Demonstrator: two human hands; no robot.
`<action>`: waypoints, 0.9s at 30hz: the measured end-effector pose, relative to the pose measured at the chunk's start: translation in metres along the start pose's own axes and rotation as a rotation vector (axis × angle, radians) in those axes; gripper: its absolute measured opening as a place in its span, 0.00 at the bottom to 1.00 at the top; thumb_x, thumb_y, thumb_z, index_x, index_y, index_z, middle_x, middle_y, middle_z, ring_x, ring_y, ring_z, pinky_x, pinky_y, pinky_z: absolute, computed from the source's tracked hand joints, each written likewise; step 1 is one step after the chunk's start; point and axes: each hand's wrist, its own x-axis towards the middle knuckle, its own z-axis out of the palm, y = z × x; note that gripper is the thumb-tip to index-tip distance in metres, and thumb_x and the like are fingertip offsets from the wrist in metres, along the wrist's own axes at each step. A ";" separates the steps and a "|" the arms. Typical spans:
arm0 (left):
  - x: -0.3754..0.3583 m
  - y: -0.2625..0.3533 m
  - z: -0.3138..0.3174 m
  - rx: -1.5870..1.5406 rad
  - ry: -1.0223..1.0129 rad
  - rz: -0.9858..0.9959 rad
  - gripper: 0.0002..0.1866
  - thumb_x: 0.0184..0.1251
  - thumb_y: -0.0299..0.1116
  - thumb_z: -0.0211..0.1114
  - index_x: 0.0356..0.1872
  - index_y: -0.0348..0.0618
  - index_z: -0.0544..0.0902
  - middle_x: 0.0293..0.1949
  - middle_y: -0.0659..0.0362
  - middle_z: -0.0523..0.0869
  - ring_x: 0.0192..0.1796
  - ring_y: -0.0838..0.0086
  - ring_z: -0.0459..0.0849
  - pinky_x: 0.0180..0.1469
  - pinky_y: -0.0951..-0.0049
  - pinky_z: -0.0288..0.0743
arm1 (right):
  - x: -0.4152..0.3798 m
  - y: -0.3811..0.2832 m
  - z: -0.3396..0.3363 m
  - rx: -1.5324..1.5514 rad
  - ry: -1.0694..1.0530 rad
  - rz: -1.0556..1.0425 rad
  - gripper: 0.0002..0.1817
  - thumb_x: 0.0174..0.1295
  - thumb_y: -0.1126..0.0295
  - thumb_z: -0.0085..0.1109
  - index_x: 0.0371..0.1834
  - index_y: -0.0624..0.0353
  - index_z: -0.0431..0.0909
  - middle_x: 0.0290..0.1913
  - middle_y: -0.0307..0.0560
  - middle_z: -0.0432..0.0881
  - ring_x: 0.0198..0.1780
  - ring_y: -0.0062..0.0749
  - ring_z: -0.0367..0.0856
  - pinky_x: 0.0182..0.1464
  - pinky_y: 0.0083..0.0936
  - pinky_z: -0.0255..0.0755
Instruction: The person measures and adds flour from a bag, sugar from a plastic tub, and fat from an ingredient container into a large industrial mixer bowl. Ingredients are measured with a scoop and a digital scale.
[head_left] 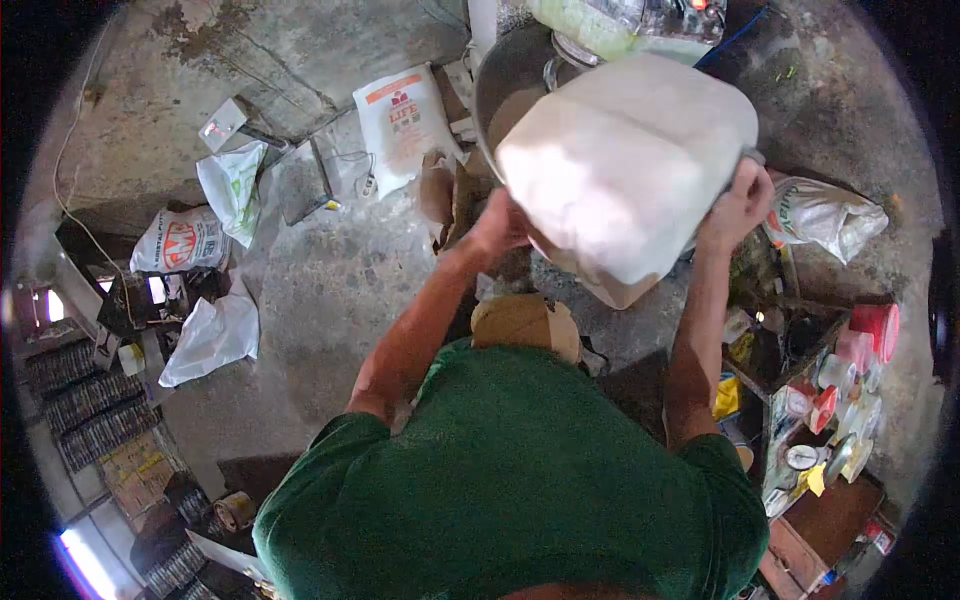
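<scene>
A big white boxy container (620, 170) with rounded corners is tilted in front of me, its base side towards my view. My left hand (502, 225) is closed at its lower left edge, with the fingertips hidden behind it. On the other side, my right hand (738, 205) is wrapped round its right edge. The container overlaps a large round metal bowl (488, 95), which has brown stuff inside. Above the bowl sits a machine (640, 22) with a red light. The container's mouth is out of sight.
A printed white sack (405, 125) stands left of the bowl, beside a torn brown bag (438, 195). Further left are several plastic sacks (185, 242). At right lie another white sack (830, 215) and a cluttered shelf with a red tub (875, 330) and a dial scale (802, 457).
</scene>
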 end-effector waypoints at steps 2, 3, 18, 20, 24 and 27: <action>0.008 0.017 -0.045 -0.256 0.005 0.427 0.41 0.70 0.65 0.29 0.63 0.37 0.69 0.61 0.44 0.74 0.65 0.54 0.70 0.69 0.54 0.62 | -0.025 -0.044 0.043 -0.186 -0.103 -0.262 0.16 0.65 0.66 0.60 0.51 0.63 0.73 0.49 0.51 0.73 0.53 0.36 0.73 0.56 0.35 0.70; -0.005 0.044 -0.073 0.001 0.067 0.552 0.39 0.72 0.63 0.30 0.63 0.39 0.70 0.61 0.45 0.74 0.65 0.55 0.70 0.68 0.55 0.63 | -0.041 -0.070 0.064 -0.152 -0.179 -0.285 0.16 0.62 0.69 0.62 0.50 0.62 0.73 0.48 0.50 0.73 0.52 0.36 0.72 0.56 0.34 0.69; -0.010 0.267 -0.312 0.982 0.120 0.612 0.16 0.70 0.42 0.61 0.44 0.38 0.83 0.35 0.49 0.86 0.38 0.77 0.82 0.40 0.68 0.76 | -0.196 -0.038 0.373 -0.029 -0.885 -0.534 0.21 0.52 0.70 0.67 0.51 0.55 0.77 0.50 0.51 0.75 0.55 0.46 0.70 0.60 0.40 0.61; 0.028 0.254 -0.363 1.095 0.233 0.507 0.16 0.70 0.43 0.60 0.38 0.38 0.82 0.33 0.49 0.86 0.37 0.76 0.83 0.39 0.66 0.76 | -0.188 0.004 0.368 -0.267 -0.825 -0.354 0.20 0.55 0.73 0.61 0.53 0.58 0.76 0.53 0.53 0.74 0.57 0.49 0.70 0.63 0.39 0.60; 0.166 0.201 -0.474 1.133 0.247 0.632 0.17 0.68 0.46 0.60 0.33 0.41 0.82 0.29 0.48 0.83 0.35 0.61 0.85 0.38 0.59 0.75 | -0.189 0.089 0.287 -0.982 -0.626 -0.037 0.20 0.70 0.60 0.49 0.61 0.57 0.70 0.57 0.58 0.69 0.62 0.52 0.64 0.65 0.44 0.57; 0.282 0.134 -0.544 1.427 0.414 0.935 0.11 0.65 0.42 0.60 0.32 0.46 0.83 0.30 0.53 0.84 0.37 0.57 0.83 0.39 0.54 0.72 | -0.224 0.152 0.226 -1.329 -0.563 0.017 0.19 0.72 0.59 0.44 0.55 0.60 0.73 0.48 0.57 0.74 0.55 0.53 0.70 0.60 0.45 0.61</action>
